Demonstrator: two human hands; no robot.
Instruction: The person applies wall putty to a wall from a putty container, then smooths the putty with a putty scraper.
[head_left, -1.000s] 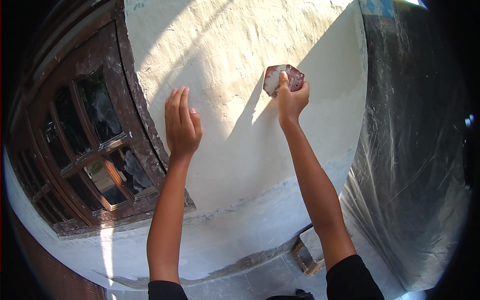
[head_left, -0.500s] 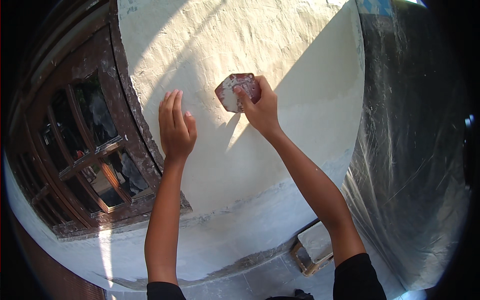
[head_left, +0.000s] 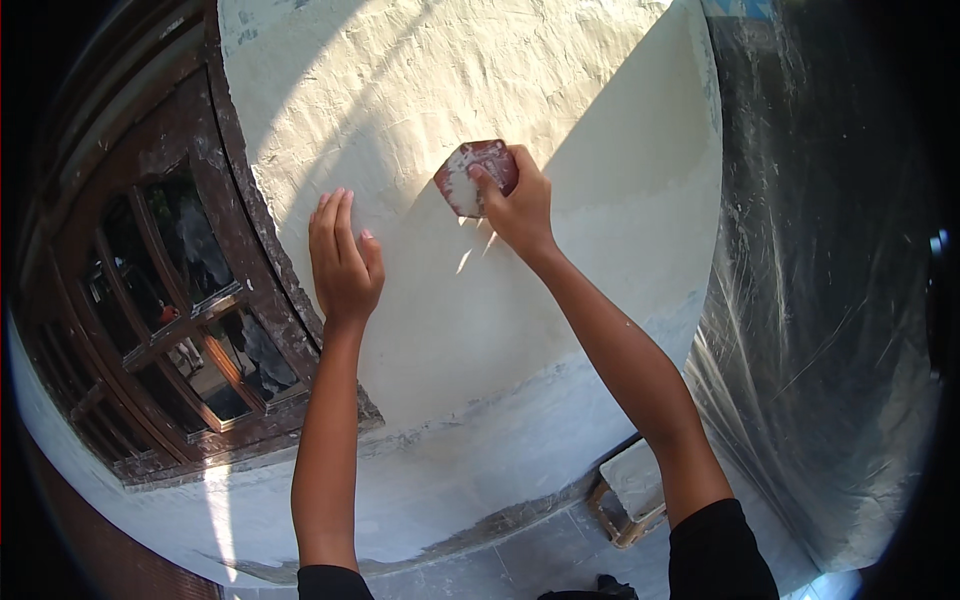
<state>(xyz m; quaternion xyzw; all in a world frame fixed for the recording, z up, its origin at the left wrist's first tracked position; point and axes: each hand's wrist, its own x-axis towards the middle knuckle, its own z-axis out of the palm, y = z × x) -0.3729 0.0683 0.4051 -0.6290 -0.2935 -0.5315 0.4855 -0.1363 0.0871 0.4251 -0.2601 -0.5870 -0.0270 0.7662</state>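
My right hand grips a flat, many-sided reddish-brown plate smeared with white plaster. Its thumb lies over the plate's near face, and the fingers are hidden behind the far edge. The plate is held at the cream plastered wall, close to the border between sunlight and shade; whether its whole face touches is hidden. To the left, my left hand rests with fingers stretched out along the wall, holding nothing.
A brown wooden window with several glass panes stands left of my left arm. Clear plastic sheeting hangs at the right. Low down near my right forearm is a small wooden stool on grey floor tiles.
The view has shifted slightly. My right hand and the plate have moved a little up and right across the wall, and the plate has turned slightly. My left hand sits slightly lower.
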